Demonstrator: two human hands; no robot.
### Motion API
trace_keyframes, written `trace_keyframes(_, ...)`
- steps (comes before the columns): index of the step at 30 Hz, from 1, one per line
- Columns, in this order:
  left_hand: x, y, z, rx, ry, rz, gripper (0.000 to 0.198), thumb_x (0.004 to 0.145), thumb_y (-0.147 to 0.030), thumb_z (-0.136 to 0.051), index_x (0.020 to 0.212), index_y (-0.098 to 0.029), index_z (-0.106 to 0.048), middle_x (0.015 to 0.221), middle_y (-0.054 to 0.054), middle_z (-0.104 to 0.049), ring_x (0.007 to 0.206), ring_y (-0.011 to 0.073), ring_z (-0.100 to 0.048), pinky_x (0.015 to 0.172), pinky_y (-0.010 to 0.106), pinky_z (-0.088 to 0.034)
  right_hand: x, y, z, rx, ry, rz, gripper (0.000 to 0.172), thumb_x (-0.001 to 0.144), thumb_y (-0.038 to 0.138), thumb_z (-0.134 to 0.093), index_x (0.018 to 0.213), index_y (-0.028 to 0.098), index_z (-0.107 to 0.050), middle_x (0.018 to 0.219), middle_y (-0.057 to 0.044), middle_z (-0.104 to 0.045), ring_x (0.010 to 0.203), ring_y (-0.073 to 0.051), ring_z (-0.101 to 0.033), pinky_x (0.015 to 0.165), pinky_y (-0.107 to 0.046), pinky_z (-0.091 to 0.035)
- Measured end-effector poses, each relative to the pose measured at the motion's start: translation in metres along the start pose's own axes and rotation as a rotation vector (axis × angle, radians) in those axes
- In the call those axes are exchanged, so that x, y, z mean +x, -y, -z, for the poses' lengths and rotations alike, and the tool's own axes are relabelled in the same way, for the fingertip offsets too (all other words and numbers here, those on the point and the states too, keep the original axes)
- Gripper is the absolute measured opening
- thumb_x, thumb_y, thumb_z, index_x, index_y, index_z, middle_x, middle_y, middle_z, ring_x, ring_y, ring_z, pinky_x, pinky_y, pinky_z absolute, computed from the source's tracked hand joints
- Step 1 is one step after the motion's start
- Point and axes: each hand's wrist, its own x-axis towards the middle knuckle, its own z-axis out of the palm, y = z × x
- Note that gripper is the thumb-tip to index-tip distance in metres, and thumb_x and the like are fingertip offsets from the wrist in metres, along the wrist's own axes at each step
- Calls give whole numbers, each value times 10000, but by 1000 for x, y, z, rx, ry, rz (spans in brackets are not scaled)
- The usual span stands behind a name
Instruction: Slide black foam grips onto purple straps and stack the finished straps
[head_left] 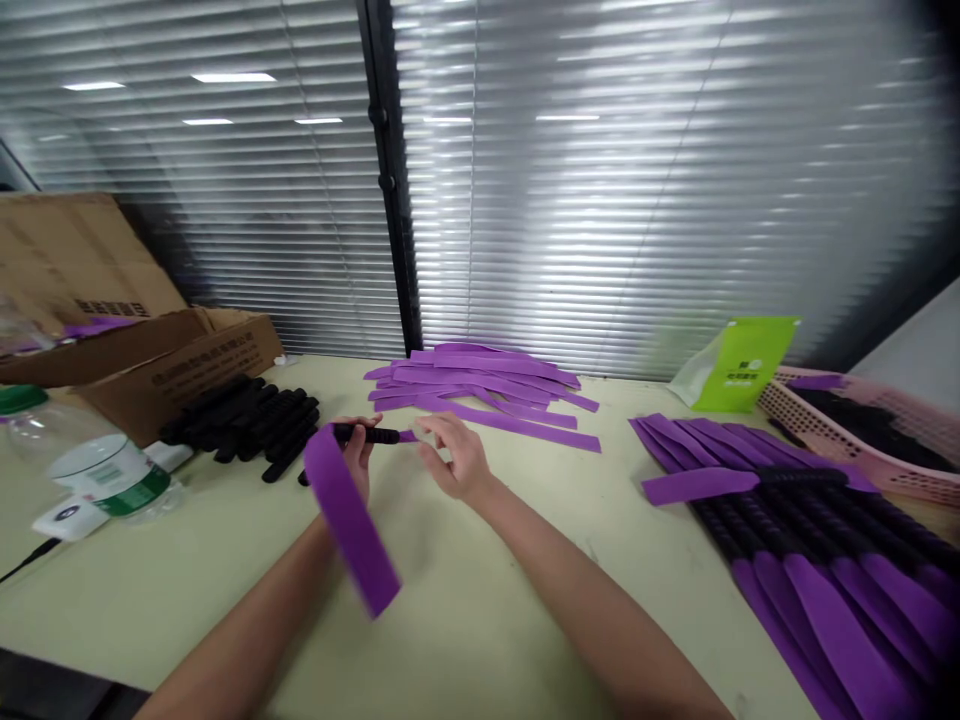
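Head view: purple strap (349,520) hung from black handle (371,435), handle pinched in left hand (358,455). Right hand (457,460) just right of handle, fingers loosely spread, nothing held. Step judged: strap being fitted onto handle; careful lining-up of strap tip called for next. Loose handles (247,425) left of handle, strap pile (480,385) behind. Print on box (187,370) and green pouch (739,365) blurred, not readable.

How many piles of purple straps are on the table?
2: a loose pile at the back centre, and a pile with grips on the right by the basket. More may be hidden in the box.
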Motion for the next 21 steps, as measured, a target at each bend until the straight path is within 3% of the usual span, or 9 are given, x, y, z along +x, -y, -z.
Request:
trace_keyframes(3, -1, -6, 0, -210, 11, 174, 167, 759, -307, -688, 866, -252, -572, 847, -14, -645, 1016, 213, -631, 950, 416, -464, -8, -10, -3, -125, 53, -71, 342, 924, 367, -446, 1211, 197, -522, 1055, -101, -620, 964, -198, -577, 806, -335, -503)
trace_keyframes(8, -3, -14, -3, -406, -5, 440, 146, 712, -253, -691, 803, -220, -582, 804, -6, -645, 943, 190, -642, 940, 378, -481, -22, -24, -15, -339, 247, 12, 264, 905, 399, -517, 959, 166, -628, 973, -105, -648, 880, -206, -564, 770, -347, -467)
trace_keyframes(12, -2, -17, -4, -463, 33, 501, 150, 723, -302, -668, 754, -206, -557, 768, -5, -605, 847, 172, -627, 923, 405, -494, -23, -36, -12, -298, 243, 53, 226, 922, 354, -515, 855, 174, -633, 937, -82, -655, 861, -173, -556, 788, -316, -454)
trace_keyframes(17, 0, -20, -5, -440, 27, 529, 406, 761, -517, -631, 608, -203, -425, 590, -39, -469, 653, 146, -561, 897, 481, -491, -19, -48, -2, -182, 296, 119, 222, 903, 364, -547, 793, 189, -626, 943, -60, -658, 862, -151, -569, 807, -298, -461)
trace_keyframes(21, 2, -21, -6, -423, -26, 546, 526, 756, -576, -623, 536, -200, -327, 504, -60, -378, 551, 118, -488, 892, 472, -487, -16, -49, 1, -162, 343, 122, 258, 919, 376, -516, 775, 190, -621, 922, -57, -660, 839, -150, -576, 774, -285, -470)
